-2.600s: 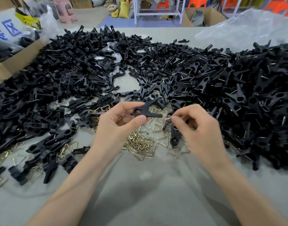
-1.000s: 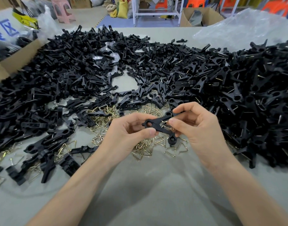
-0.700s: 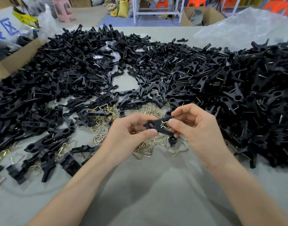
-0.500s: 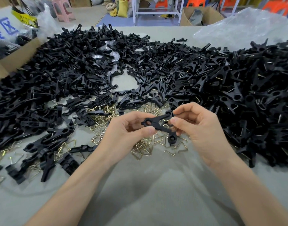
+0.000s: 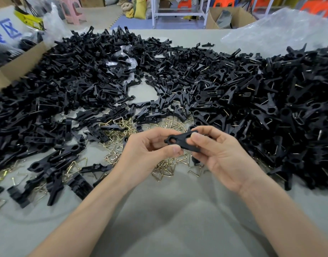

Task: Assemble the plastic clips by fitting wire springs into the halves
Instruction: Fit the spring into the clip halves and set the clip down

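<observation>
Both hands hold one black plastic clip [image 5: 181,140] above the table, its two halves crossed. My left hand [image 5: 148,154] pinches its ringed left end between thumb and fingers. My right hand [image 5: 220,156] grips the right end, thumb on top. Whether a spring sits inside the clip is hidden by my fingers. Under the hands lies a heap of brass wire springs [image 5: 165,167]. Loose black clip halves [image 5: 89,86] are piled at left and centre. A pile of black clips with wire showing [image 5: 270,112] fills the right.
A grey cloth [image 5: 168,219] covers the table toward me. A cardboard box [image 5: 15,65] stands at the far left, a clear plastic bag [image 5: 278,30] at the far right. Stools, a white rack and another box stand on the floor beyond.
The second clip half, earlier hanging from my right hand, has been brought onto the half in my left hand. In the last second the joined clip rose slightly and levelled out.
</observation>
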A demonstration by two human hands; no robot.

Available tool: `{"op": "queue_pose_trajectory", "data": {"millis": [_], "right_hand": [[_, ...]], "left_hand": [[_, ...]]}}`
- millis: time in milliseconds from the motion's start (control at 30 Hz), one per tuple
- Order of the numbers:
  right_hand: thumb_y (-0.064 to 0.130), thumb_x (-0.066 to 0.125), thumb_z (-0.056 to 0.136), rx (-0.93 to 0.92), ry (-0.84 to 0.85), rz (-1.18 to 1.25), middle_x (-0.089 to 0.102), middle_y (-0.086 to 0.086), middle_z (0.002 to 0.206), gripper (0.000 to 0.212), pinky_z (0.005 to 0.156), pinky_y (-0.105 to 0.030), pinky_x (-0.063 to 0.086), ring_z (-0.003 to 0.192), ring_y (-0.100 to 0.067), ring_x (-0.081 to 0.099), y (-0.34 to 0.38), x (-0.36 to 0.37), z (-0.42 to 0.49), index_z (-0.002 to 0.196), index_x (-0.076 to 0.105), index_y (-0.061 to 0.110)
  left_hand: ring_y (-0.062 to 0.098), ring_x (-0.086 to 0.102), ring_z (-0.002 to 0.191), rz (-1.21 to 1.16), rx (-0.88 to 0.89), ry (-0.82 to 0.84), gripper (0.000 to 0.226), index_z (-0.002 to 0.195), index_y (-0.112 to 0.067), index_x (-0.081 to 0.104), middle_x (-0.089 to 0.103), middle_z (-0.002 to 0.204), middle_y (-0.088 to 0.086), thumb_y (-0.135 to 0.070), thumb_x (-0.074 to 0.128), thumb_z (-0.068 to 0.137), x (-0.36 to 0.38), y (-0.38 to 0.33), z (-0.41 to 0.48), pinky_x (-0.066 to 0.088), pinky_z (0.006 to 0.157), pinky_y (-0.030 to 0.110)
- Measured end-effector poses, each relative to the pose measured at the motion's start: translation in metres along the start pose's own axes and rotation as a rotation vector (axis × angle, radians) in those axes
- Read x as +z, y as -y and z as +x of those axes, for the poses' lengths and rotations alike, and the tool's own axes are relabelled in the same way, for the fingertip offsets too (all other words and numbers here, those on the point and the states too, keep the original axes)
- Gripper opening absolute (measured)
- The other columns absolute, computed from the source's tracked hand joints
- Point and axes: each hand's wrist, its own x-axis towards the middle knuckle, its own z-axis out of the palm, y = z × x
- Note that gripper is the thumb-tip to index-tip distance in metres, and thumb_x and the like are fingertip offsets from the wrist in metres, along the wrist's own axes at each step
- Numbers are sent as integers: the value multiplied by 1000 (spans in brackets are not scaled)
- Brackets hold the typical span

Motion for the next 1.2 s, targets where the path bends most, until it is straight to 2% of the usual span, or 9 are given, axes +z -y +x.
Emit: {"op": "queue_pose_trajectory", "data": {"millis": [133, 200, 333, 567, 700, 900, 967, 1033, 1200], "right_hand": [[29, 76, 67, 153, 186, 242, 68, -8, 86, 44, 63, -19, 55, 68, -13, 66, -3, 1, 0, 103, 65, 6], [39, 85, 59, 173, 292, 262, 70, -7, 88, 51, 66, -21, 56, 70, -11, 66, -4, 1, 0, 99, 73, 9], [44, 85, 59, 166, 423, 260, 72, -3, 88, 47, 71, -23, 56, 73, -9, 68, -5, 0, 0, 94, 76, 14], [43, 82, 64, 115, 447, 248, 73, -4, 89, 44, 72, -23, 57, 79, -10, 70, -5, -1, -2, 94, 76, 11], [41, 82, 65, 119, 453, 248, 73, -6, 89, 39, 70, -24, 57, 80, -12, 71, -4, -1, -2, 92, 76, 13], [34, 88, 58, 115, 417, 255, 69, -12, 82, 39, 60, -23, 58, 67, -15, 69, -2, -2, -3, 85, 72, 11], [31, 90, 56, 119, 388, 252, 65, -14, 81, 43, 57, -24, 58, 65, -18, 67, -1, -2, -2, 86, 70, 7], [30, 88, 58, 119, 381, 247, 64, -16, 84, 43, 58, -25, 58, 68, -20, 67, -1, -3, -1, 89, 69, 7], [29, 80, 70, 131, 461, 270, 70, -7, 79, 24, 63, -22, 58, 69, -14, 69, -1, -5, -1, 87, 73, 14]], "left_hand": [[11, 71, 73, -97, 17, 17, 27, 95, -15, 73, 75, 86, 1, -5, 68, 70, 3, 0, -2, 54, 68, 17], [10, 71, 75, -105, 31, 49, 27, 96, -18, 76, 75, 91, -1, -7, 69, 73, 3, -1, -4, 54, 70, 17], [12, 71, 74, -106, 72, 54, 33, 105, -16, 73, 76, 88, 3, -10, 71, 72, 6, -3, -6, 55, 71, 20], [9, 72, 82, -111, 121, 53, 31, 98, -14, 75, 76, 92, -2, -1, 68, 71, 11, -4, -8, 54, 72, 17], [11, 71, 90, -142, 110, 90, 38, 108, -17, 70, 75, 97, -3, -1, 67, 73, 12, -2, -8, 54, 76, 18], [13, 72, 86, -204, 53, 74, 42, 106, -25, 74, 75, 98, 1, 1, 69, 73, 16, 9, -10, 56, 74, 22], [14, 72, 86, -221, 34, 86, 43, 106, -29, 74, 75, 96, 1, -4, 76, 71, 17, 12, -10, 56, 75, 23], [15, 72, 87, -237, 27, 108, 40, 107, -30, 74, 75, 96, 2, -18, 81, 70, 16, 13, -9, 55, 76, 23], [18, 71, 90, -259, 7, 136, 41, 111, -29, 72, 74, 101, 3, -31, 81, 71, 15, 15, -9, 56, 78, 26]]}}
